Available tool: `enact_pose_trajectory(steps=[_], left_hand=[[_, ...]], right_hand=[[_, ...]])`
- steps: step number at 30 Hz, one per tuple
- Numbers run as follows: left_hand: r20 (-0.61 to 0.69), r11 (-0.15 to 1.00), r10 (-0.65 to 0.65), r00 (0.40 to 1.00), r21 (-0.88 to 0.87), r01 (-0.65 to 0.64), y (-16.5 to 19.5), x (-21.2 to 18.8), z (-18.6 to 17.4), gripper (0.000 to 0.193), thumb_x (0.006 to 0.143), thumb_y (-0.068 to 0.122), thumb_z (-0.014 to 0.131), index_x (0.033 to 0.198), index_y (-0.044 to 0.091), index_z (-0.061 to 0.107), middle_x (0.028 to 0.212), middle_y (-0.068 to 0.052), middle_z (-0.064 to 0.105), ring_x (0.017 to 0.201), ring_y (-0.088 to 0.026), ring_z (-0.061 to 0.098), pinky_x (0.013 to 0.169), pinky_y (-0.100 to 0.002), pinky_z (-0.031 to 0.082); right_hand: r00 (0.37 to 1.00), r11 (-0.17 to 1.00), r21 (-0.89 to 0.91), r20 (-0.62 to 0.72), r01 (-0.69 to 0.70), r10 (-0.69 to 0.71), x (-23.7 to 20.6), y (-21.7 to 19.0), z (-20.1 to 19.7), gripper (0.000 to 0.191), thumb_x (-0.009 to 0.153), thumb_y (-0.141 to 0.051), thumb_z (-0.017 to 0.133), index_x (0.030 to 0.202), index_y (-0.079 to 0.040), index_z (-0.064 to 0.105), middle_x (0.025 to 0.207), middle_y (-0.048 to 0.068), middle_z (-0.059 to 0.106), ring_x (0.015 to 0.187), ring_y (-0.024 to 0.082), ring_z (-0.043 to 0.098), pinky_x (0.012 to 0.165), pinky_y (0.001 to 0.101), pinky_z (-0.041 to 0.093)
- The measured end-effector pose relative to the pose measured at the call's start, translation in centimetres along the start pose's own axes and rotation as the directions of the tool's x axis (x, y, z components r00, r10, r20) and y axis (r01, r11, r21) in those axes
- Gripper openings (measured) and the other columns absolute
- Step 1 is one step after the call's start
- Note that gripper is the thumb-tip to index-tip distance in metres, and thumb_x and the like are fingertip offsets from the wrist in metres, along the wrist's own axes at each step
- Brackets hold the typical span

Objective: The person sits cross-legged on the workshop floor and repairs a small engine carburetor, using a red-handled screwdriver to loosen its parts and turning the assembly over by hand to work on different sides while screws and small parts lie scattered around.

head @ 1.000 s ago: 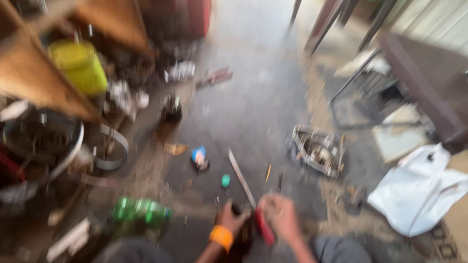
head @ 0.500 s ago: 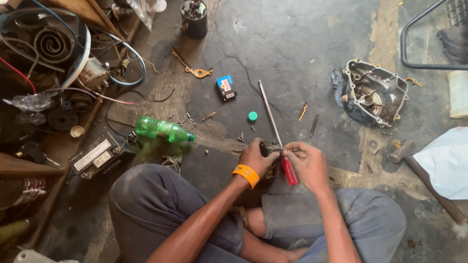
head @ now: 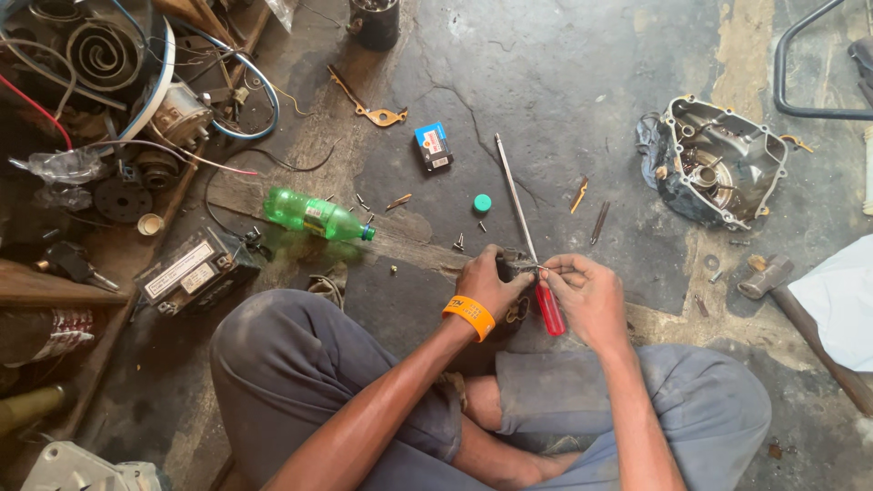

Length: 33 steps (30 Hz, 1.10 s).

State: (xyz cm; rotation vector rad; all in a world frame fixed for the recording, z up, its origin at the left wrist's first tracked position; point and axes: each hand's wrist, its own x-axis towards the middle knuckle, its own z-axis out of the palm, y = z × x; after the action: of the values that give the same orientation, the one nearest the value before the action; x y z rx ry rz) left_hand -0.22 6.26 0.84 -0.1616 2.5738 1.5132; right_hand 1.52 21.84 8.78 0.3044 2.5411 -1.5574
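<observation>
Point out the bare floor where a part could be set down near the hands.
Bare concrete lies between the blue box and the engine cover, above the long rod. Around the green cap and bottle, loose screws crowd the floor. The far left is packed with wires and parts.

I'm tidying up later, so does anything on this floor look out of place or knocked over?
The green plastic bottle lies on its side with no cap on, and a green cap sits apart from it on the concrete. Screws are scattered loose between them.
</observation>
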Motion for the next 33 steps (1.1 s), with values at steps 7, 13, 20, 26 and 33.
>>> enact_pose_trajectory(steps=[7, 13, 20, 26, 33], left_hand=[[0.009, 1.000, 0.001, 1.000, 0.006, -0.001, 1.0, -0.3, -0.6, 0.063, 0.072, 0.038, 0.086, 0.117, -0.001, 0.066, 0.105, -0.023, 0.074, 0.102, -0.038, 0.071, 0.091, -0.045, 0.055], [-0.010, 0.999, 0.030, 1.000, 0.017, -0.030, 1.4, -0.6, -0.8, 0.061, 0.072, 0.037, 0.086, 0.115, -0.001, 0.066, 0.102, -0.024, 0.073, 0.099, -0.039, 0.071, 0.089, -0.047, 0.055], [-0.086, 0.986, 0.167, 0.982, 0.000, -0.168, 2.1, -1.8, -1.0, 0.056, 0.076, 0.028, 0.085, 0.119, 0.000, 0.063, 0.111, -0.022, 0.072, 0.102, -0.040, 0.070, 0.086, -0.046, 0.056], [-0.133, 0.825, 0.557, 0.820, 0.201, -0.527, 3.1, -2.3, -2.6, 0.061, 0.082, 0.016, 0.078, 0.134, -0.005, 0.053, 0.129, -0.024, 0.063, 0.118, -0.042, 0.062, 0.097, -0.047, 0.053], [-0.099, 0.453, 0.870, 0.484, 0.551, -0.701, 5.3, -2.3, -4.7, 0.042, 0.094, 0.014, 0.063, 0.133, 0.000, 0.061, 0.140, -0.019, 0.060, 0.130, -0.039, 0.059, 0.116, -0.052, 0.046]], right_hand=[[1.000, 0.999, -0.049, -0.026, 0.002, -0.003, -0.1, -0.2, 0.0, 0.014, 0.091, -0.009, 0.072, 0.100, 0.001, 0.075, 0.085, 0.009, 0.081, 0.079, 0.008, 0.074, 0.070, 0.0235, 0.057], [0.999, 1.000, -0.021, -0.034, -0.023, 0.023, -0.2, 0.1, 0.1, 0.014, 0.092, -0.010, 0.072, 0.100, 0.002, 0.075, 0.083, 0.008, 0.080, 0.077, 0.008, 0.073, 0.067, 0.0235, 0.056], [1.000, 0.997, 0.074, -0.029, -0.011, 0.013, 0.8, 2.3, 0.0, 0.019, 0.094, -0.014, 0.071, 0.094, 0.005, 0.073, 0.085, 0.009, 0.078, 0.077, 0.011, 0.074, 0.068, 0.0228, 0.060], [0.976, 0.924, 0.318, 0.114, -0.214, 0.187, 1.9, 4.8, -0.1, 0.026, 0.098, -0.022, 0.066, 0.098, 0.004, 0.069, 0.089, 0.011, 0.073, 0.076, 0.018, 0.073, 0.071, 0.0301, 0.057], [0.957, 0.647, 0.717, 0.279, -0.259, 0.074, 2.2, 7.2, -0.3, 0.022, 0.102, -0.009, 0.053, 0.118, 0.003, 0.062, 0.106, 0.011, 0.070, 0.093, 0.019, 0.070, 0.086, 0.0340, 0.059]])
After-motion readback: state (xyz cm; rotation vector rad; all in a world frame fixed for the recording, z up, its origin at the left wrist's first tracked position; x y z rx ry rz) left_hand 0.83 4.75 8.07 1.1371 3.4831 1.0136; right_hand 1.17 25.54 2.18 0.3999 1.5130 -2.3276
